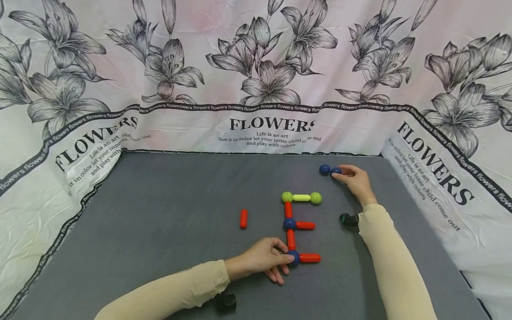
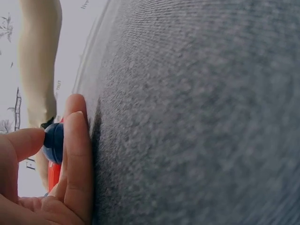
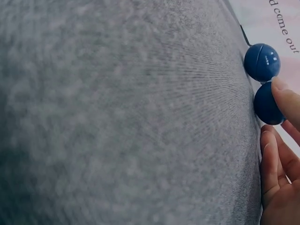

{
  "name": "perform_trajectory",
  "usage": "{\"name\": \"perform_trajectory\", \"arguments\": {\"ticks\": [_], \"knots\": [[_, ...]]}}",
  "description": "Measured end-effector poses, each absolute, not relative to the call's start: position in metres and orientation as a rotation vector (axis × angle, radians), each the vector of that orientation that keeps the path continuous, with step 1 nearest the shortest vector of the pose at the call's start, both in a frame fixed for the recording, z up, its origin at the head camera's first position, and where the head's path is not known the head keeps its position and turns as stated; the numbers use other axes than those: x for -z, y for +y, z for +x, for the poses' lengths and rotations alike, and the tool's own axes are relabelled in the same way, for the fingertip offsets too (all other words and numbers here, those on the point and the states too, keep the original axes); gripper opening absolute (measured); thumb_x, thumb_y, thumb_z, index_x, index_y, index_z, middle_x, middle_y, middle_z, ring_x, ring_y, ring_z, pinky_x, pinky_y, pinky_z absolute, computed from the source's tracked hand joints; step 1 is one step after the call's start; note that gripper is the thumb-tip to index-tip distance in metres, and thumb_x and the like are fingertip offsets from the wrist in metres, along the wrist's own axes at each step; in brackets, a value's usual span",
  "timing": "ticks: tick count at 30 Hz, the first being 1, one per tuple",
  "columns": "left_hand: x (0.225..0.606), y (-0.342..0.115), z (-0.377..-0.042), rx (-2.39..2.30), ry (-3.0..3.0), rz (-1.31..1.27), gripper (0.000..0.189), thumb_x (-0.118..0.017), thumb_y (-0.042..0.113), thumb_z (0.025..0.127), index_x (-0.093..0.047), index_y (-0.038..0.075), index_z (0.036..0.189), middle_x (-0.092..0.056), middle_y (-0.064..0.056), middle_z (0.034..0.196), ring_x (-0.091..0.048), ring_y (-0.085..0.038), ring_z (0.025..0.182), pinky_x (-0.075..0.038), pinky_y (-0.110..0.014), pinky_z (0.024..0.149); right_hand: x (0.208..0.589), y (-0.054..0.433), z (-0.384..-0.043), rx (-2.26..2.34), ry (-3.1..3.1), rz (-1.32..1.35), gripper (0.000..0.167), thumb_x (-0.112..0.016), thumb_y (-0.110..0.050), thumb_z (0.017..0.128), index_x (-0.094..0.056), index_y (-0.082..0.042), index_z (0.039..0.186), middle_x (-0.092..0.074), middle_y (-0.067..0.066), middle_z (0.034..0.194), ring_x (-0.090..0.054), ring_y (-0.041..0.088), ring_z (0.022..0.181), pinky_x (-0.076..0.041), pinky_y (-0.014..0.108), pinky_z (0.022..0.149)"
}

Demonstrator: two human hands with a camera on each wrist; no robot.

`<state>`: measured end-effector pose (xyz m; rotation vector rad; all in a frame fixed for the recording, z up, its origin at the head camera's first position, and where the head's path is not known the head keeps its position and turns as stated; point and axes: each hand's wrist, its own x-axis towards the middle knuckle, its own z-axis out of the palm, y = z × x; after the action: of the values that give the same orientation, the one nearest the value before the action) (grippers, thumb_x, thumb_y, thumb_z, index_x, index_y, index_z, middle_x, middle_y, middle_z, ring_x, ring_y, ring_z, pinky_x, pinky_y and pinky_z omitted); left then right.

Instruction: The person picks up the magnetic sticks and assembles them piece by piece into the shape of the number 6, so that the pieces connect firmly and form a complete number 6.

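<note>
My left hand pinches a blue ball between thumb and fingers. That ball is the nearest joint of a flat figure of rods and balls on the table. A red rod sticks out to its right, and another red rod runs back to a second blue ball. Farther back, a lime rod joins two lime balls. At the back right, my right hand pinches a loose blue ball with its thumb and fingers. Right beside it sits one more blue ball.
A single red rod lies left of the figure on the grey table. Printed floral fabric stands behind the table and along both sides. Black wrist devices show at my right and left sleeves.
</note>
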<state>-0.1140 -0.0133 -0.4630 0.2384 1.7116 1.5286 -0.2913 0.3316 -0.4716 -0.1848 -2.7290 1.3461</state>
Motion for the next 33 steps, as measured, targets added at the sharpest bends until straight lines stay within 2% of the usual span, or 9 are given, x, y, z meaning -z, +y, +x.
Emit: {"name": "perform_trajectory", "arguments": {"ticks": [4, 9, 13, 18, 22, 27, 33], "knots": [[0.462, -0.016, -0.117, -1.488, 1.781, 0.266, 0.028, -0.068, 0.031, 0.095, -0.058, 0.009, 0.110, -0.073, -0.008, 0.077, -0.065, -0.011, 0.050, -0.054, -0.021, 0.046, 0.471, 0.330, -0.292, -1.319, -2.732, -0.182, 0.056, -0.071, -0.039, 0.092, -0.058, -0.007, 0.136, -0.059, 0.021, 0.128, -0.054, 0.008, 0.095, -0.044, 0.028, 0.085], [0.459, -0.018, -0.128, -1.391, 2.206, 0.490, 0.025, -0.068, 0.036, 0.094, -0.064, 0.014, 0.104, -0.069, 0.001, 0.072, -0.059, -0.008, 0.051, -0.050, -0.023, 0.048, 0.471, 0.330, -0.292, -1.281, -2.730, -0.179, 0.054, -0.069, -0.040, 0.092, -0.060, -0.007, 0.134, -0.060, 0.020, 0.126, -0.054, 0.013, 0.096, -0.043, 0.029, 0.085], [0.452, -0.013, -0.139, -1.336, 2.487, 0.662, 0.020, -0.069, 0.033, 0.093, -0.067, 0.014, 0.103, -0.063, 0.006, 0.073, -0.051, -0.003, 0.055, -0.044, -0.018, 0.051, 0.472, 0.330, -0.292, -1.293, -2.719, -0.183, 0.054, -0.069, -0.040, 0.092, -0.060, -0.006, 0.134, -0.060, 0.019, 0.126, -0.051, 0.006, 0.092, -0.043, 0.027, 0.085], [0.448, -0.001, -0.151, -1.241, 2.624, 0.794, 0.021, -0.070, 0.032, 0.093, -0.068, 0.015, 0.106, -0.059, 0.007, 0.081, -0.049, -0.001, 0.066, -0.044, -0.014, 0.060, 0.474, 0.331, -0.290, -1.326, -2.716, -0.183, 0.055, -0.069, -0.040, 0.093, -0.059, -0.007, 0.135, -0.060, 0.019, 0.129, -0.050, 0.000, 0.091, -0.043, 0.026, 0.087], [0.448, 0.012, -0.161, -1.163, 2.687, 0.872, 0.023, -0.073, 0.030, 0.091, -0.069, 0.013, 0.106, -0.058, 0.003, 0.086, -0.049, -0.003, 0.073, -0.043, -0.013, 0.066, 0.475, 0.332, -0.289, -1.348, -2.716, -0.184, 0.055, -0.069, -0.040, 0.093, -0.058, -0.007, 0.136, -0.059, 0.018, 0.129, -0.050, -0.001, 0.090, -0.043, 0.026, 0.087], [0.450, 0.025, -0.171, -1.102, 2.732, 0.938, 0.024, -0.077, 0.030, 0.087, -0.072, 0.014, 0.104, -0.061, 0.000, 0.089, -0.050, -0.004, 0.075, -0.042, -0.011, 0.067, 0.477, 0.334, -0.289, -1.357, -2.707, -0.185, 0.056, -0.069, -0.040, 0.092, -0.058, -0.007, 0.136, -0.059, 0.017, 0.128, -0.050, -0.002, 0.089, -0.043, 0.023, 0.084], [0.452, 0.036, -0.177, -0.966, 2.791, 0.971, 0.026, -0.077, 0.034, 0.086, -0.074, 0.016, 0.104, -0.060, 0.003, 0.090, -0.048, -0.003, 0.076, -0.039, -0.011, 0.068, 0.477, 0.336, -0.288, -1.357, -2.703, -0.192, 0.057, -0.069, -0.041, 0.092, -0.058, -0.007, 0.136, -0.059, 0.017, 0.127, -0.050, -0.003, 0.089, -0.042, 0.024, 0.084]]}}
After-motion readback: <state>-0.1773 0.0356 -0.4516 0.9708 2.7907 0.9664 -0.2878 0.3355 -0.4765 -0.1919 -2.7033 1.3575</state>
